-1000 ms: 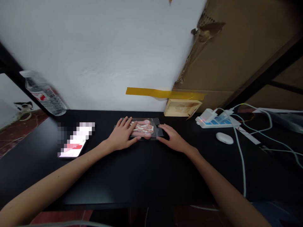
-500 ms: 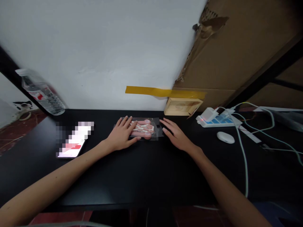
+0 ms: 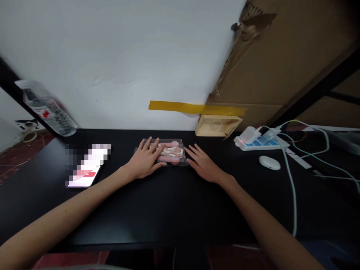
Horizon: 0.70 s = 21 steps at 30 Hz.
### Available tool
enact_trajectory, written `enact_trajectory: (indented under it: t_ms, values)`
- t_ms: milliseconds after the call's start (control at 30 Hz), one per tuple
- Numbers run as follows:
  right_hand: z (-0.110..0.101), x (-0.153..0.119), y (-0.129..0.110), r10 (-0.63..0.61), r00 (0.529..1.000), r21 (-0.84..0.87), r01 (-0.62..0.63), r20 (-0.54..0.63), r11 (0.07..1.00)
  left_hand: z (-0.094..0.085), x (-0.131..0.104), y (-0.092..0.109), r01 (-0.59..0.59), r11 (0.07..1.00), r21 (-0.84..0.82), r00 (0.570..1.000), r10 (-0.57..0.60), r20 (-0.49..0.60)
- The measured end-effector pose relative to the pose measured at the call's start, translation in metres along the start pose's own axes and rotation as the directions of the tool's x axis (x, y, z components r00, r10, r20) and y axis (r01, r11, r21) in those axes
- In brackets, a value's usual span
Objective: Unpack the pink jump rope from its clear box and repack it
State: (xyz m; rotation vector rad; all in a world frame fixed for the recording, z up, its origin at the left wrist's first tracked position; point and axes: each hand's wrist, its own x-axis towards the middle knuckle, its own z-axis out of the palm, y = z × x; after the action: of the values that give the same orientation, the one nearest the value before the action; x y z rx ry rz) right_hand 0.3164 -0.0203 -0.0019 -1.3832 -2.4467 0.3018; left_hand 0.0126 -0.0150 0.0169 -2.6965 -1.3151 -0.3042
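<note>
A clear flat packet (image 3: 172, 152) with pink and white items inside lies on the black table (image 3: 157, 210). My left hand (image 3: 144, 159) rests palm down over the packet's left part, its fingers spread, and hides that part. At the packet's right edge, my right hand (image 3: 204, 164) lies with its fingers apart, the fingertips beside or on the clear film. Neither hand is closed around anything.
On the left are a lit phone (image 3: 90, 165) and a leaning plastic bottle (image 3: 49, 110). A small wooden frame (image 3: 216, 125) stands against the wall. To the right are a power strip (image 3: 261, 142) with cables and a white case (image 3: 269, 163).
My right hand has moved slightly left, towards the packet. The clear film at the packet's right end no longer sticks out as far. My left hand has hardly moved.
</note>
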Motion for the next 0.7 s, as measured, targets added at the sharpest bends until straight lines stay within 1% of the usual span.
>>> enact_trajectory:
  t_ms: [167,333,433,567,633,700]
  values:
    - [-0.001,-0.001,0.008,0.073,0.997,0.041,-0.072,-0.035,0.997,0.002,-0.002,-0.002,-0.008,0.999,-0.037,0.999,0.007,-0.034]
    - [-0.002,0.0,0.006,0.079,0.997,0.103,-0.079,0.0,0.992,0.001,-0.003,-0.004,-0.023,0.999,-0.027,0.999,0.022,-0.029]
    - [-0.001,0.001,0.003,0.075,0.997,0.179,-0.073,-0.003,0.981,0.0,-0.002,-0.006,-0.021,1.0,-0.023,1.0,0.02,-0.023]
    - [-0.004,0.004,-0.001,0.109,0.994,0.329,-0.099,-0.011,0.939,-0.001,-0.001,-0.006,-0.021,1.0,0.003,1.0,0.021,-0.017]
    - [-0.007,0.004,-0.005,0.083,0.997,0.405,-0.078,0.004,0.911,-0.001,-0.001,-0.006,-0.023,1.0,0.01,1.0,0.023,-0.017]
    - [-0.008,0.003,-0.012,0.046,0.998,0.434,-0.055,0.031,0.899,-0.002,-0.001,-0.005,-0.02,1.0,0.017,1.0,0.021,-0.016]
